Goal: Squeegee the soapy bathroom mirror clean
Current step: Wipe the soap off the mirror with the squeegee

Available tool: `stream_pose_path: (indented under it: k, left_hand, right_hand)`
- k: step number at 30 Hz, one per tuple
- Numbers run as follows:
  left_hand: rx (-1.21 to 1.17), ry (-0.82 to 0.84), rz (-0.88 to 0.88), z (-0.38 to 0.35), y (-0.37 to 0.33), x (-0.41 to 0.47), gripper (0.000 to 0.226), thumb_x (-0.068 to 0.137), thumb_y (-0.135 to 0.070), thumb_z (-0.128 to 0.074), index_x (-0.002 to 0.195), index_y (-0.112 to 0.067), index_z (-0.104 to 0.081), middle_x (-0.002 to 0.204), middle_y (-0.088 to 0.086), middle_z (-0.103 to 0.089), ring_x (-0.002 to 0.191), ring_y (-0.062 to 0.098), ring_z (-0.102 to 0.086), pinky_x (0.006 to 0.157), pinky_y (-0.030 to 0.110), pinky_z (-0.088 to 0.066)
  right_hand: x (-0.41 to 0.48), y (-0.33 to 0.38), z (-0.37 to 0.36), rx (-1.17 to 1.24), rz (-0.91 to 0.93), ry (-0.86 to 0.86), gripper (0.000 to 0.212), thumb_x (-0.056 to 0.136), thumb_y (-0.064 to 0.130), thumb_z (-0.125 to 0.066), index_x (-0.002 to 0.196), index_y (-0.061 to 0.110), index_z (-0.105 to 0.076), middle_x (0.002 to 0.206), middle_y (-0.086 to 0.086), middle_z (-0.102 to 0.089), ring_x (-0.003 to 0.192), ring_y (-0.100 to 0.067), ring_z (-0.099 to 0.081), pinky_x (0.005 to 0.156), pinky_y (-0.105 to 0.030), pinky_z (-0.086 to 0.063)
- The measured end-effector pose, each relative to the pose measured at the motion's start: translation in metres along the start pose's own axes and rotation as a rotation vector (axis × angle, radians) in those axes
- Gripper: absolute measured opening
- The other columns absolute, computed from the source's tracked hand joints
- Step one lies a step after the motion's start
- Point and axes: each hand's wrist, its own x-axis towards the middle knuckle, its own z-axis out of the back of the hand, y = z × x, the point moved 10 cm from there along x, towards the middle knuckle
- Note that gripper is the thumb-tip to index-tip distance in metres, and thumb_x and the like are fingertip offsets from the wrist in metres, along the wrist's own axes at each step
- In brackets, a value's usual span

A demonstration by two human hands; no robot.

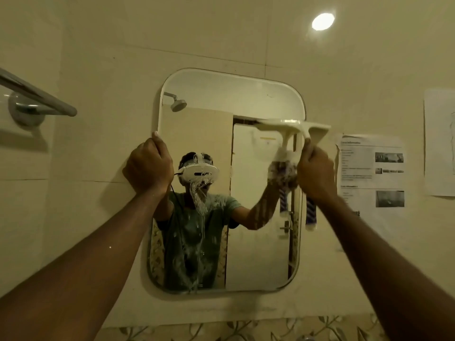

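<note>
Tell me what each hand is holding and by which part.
The right hand grips the white squeegee by its handle, below the blade. The left hand holds the mirror by its left edge.

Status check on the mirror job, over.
Left hand gripping mirror edge. Right hand holds squeegee on upper right glass. Soap streaks remain lower centre. Nothing blocking.

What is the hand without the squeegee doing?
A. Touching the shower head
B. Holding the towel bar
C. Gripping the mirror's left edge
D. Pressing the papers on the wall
C: the left hand is curled around the left edge of the mirror, well clear of the towel bar, while the right hand holds the squeegee on the glass.
</note>
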Motion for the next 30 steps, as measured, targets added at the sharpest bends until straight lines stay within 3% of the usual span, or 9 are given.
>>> stream_pose_path:
  k: [5,9,17,20,24,30]
  left_hand:
    - [-0.002,0.0,0.001,0.0,0.0,-0.001,0.054,0.103,-0.038,-0.026,0.071,-0.009,-0.058,0.061,0.0,-0.046,0.054,0.017,-0.043,0.053,0.027,-0.031]
    - [-0.013,0.016,0.005,-0.002,0.0,-0.001,0.056,0.103,-0.04,-0.023,0.072,-0.009,-0.058,0.063,0.005,-0.053,0.056,0.018,-0.047,0.055,0.028,-0.033]
    - [-0.023,0.009,0.009,-0.002,0.002,0.0,0.056,0.103,-0.04,-0.024,0.07,-0.01,-0.057,0.061,0.001,-0.048,0.054,0.019,-0.047,0.054,0.028,-0.037]
    - [-0.016,0.013,0.008,-0.002,0.001,0.0,0.054,0.103,-0.039,-0.024,0.072,-0.01,-0.058,0.062,0.0,-0.047,0.055,0.017,-0.046,0.054,0.027,-0.036]
    - [-0.008,0.009,0.013,-0.002,0.001,0.0,0.055,0.103,-0.04,-0.024,0.072,-0.011,-0.058,0.063,-0.001,-0.047,0.055,0.016,-0.046,0.054,0.027,-0.035]
    - [-0.009,0.011,0.008,-0.001,0.001,0.0,0.055,0.103,-0.04,-0.024,0.071,-0.01,-0.058,0.062,0.0,-0.048,0.054,0.019,-0.048,0.053,0.028,-0.037]
  right_hand:
    - [-0.104,-0.056,-0.013,0.006,-0.116,-0.015,0.043,0.104,0.042,-0.028,0.079,0.019,-0.055,0.065,-0.005,-0.06,0.055,-0.019,-0.06,0.053,-0.04,-0.055]
    - [-0.121,-0.054,-0.008,0.004,-0.125,0.004,0.045,0.104,0.042,-0.026,0.076,0.019,-0.053,0.063,-0.005,-0.058,0.054,-0.015,-0.055,0.051,-0.036,-0.049]
    - [-0.011,-0.01,0.01,-0.009,-0.008,-0.033,0.05,0.103,0.049,-0.023,0.076,0.017,-0.051,0.06,-0.002,-0.049,0.047,-0.013,-0.044,0.044,-0.028,-0.038]
    - [-0.048,-0.032,-0.001,0.025,-0.071,0.007,0.049,0.104,0.047,-0.024,0.079,0.017,-0.054,0.063,-0.005,-0.056,0.05,-0.014,-0.051,0.045,-0.03,-0.044]
    - [-0.134,-0.072,-0.016,0.027,-0.16,0.027,0.045,0.103,0.044,-0.028,0.081,0.017,-0.057,0.067,-0.006,-0.062,0.058,-0.021,-0.062,0.053,-0.041,-0.056]
    - [-0.152,-0.064,-0.004,0.034,-0.158,0.058,0.046,0.102,0.043,-0.029,0.077,0.015,-0.056,0.063,-0.009,-0.06,0.055,-0.023,-0.058,0.051,-0.038,-0.05]
